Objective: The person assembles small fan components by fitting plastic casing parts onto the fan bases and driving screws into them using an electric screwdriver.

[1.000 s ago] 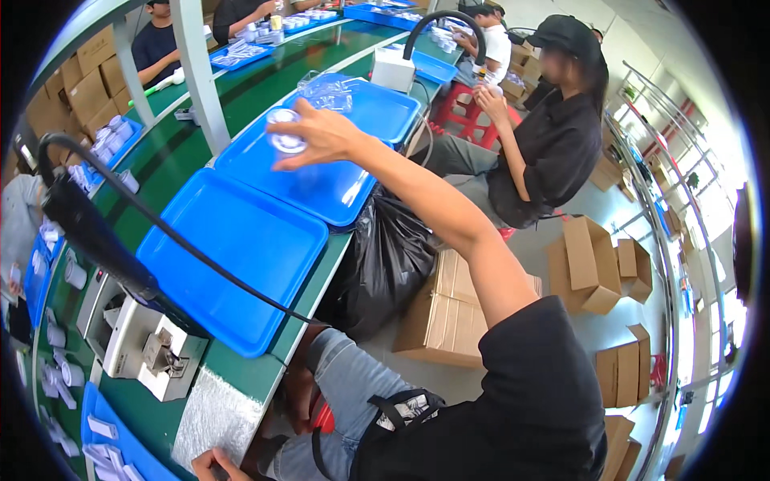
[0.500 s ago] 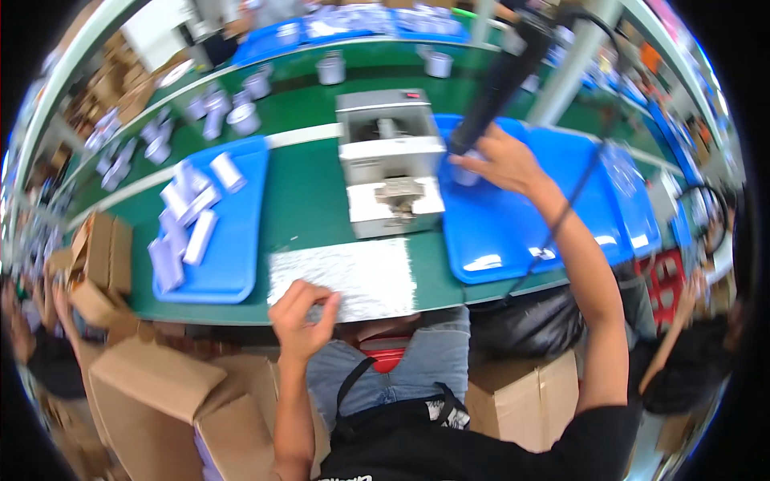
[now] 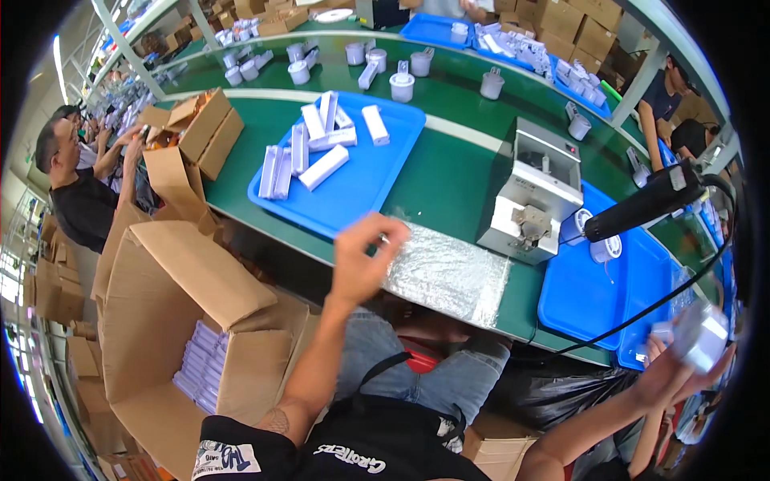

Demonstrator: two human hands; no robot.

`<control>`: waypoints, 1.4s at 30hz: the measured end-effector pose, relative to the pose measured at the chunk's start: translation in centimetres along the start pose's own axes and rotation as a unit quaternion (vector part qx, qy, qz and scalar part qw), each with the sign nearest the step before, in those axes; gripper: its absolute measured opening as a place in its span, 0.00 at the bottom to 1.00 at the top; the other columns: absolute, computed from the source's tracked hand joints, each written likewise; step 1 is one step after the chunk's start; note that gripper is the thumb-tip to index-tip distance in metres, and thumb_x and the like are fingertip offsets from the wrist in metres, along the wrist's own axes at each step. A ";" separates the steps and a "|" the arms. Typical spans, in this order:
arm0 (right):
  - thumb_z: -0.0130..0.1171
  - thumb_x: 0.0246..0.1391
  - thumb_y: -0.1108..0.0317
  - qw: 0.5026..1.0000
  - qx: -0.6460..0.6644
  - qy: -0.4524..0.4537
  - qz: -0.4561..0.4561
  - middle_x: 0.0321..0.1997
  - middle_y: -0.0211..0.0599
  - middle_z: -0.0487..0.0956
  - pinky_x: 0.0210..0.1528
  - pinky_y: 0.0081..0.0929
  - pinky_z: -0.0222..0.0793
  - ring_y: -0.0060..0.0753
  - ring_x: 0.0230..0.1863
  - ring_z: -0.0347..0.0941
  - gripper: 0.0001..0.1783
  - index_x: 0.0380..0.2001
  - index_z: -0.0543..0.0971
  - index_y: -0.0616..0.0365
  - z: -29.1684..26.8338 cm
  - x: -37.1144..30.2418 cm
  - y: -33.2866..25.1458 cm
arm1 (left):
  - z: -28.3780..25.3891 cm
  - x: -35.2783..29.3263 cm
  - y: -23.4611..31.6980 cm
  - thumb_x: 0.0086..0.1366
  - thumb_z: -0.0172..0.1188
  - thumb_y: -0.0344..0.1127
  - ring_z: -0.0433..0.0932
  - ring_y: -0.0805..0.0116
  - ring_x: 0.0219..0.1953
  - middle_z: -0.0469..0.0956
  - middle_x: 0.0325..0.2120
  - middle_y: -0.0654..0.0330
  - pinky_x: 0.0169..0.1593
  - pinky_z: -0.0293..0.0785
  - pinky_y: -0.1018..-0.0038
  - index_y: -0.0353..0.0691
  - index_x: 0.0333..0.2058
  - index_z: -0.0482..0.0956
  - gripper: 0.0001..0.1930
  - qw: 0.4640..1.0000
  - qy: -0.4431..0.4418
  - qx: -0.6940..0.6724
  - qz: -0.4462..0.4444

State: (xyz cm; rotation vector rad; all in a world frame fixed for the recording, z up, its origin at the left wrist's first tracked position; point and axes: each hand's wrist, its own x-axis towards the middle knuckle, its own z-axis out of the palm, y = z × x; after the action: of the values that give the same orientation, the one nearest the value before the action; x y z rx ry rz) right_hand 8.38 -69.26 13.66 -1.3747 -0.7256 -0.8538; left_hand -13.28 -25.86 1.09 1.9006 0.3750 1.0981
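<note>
My left hand (image 3: 362, 260) hovers over the left end of a silvery sheet (image 3: 453, 276), near the blue tray's corner. Its fingers are pinched together; what they hold, if anything, is too small to name. At the far right, my right hand (image 3: 662, 383) grips a pale round cup-shaped part (image 3: 700, 337), blurred by motion. A black electric screwdriver (image 3: 646, 204) hangs over the right blue tray (image 3: 577, 297), where two white round parts (image 3: 605, 248) lie. Beside that tray stands a grey screw-feeder machine (image 3: 533, 192).
Pale oblong pieces (image 3: 325, 167) lie on the left blue tray (image 3: 377, 172). Several handled cups (image 3: 402, 85) stand on the green belt behind. An open carton (image 3: 152, 321) with lavender pieces is at my left. A cable (image 3: 634, 321) crosses the right side. Co-workers sit at both sides.
The view has swung, shifting the bench rightward and the carton into sight. My right hand has left the screwdriver and is now at the lower right with the round part. My left hand has risen slightly.
</note>
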 end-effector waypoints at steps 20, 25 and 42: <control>0.65 0.58 0.77 0.929 0.070 -0.345 0.113 0.63 0.53 0.76 0.58 0.41 0.76 0.53 0.58 0.79 0.24 0.59 0.78 0.65 17.4 -12.8 -2.0 | -2.2 9.1 1.0 0.69 0.67 0.30 0.81 0.58 0.40 0.80 0.36 0.53 0.42 0.77 0.64 0.40 0.57 0.73 0.20 0.981 -0.157 0.109 0.007; 0.63 0.68 0.62 0.873 0.038 -0.483 0.048 0.60 0.54 0.78 0.54 0.44 0.79 0.57 0.54 0.80 0.27 0.68 0.75 0.52 20.7 -11.0 -3.8 | -2.9 4.0 8.2 0.61 0.63 0.17 0.82 0.62 0.51 0.84 0.45 0.53 0.55 0.76 0.69 0.34 0.47 0.84 0.16 0.921 -0.374 -0.106 0.032; 0.54 0.75 0.64 0.816 0.261 -0.371 0.357 0.52 0.55 0.80 0.55 0.42 0.74 0.58 0.51 0.80 0.19 0.61 0.74 0.63 20.7 -16.5 -7.1 | 4.4 -6.2 7.3 0.73 0.65 0.31 0.77 0.65 0.61 0.79 0.57 0.50 0.67 0.70 0.65 0.27 0.67 0.68 0.28 0.891 -0.042 -0.398 -0.215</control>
State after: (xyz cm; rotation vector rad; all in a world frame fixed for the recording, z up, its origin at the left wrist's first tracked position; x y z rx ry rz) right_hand -5.28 -47.12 4.96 -1.2909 -0.8413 0.5072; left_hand -14.35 -36.17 2.65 1.0562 0.2244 0.7006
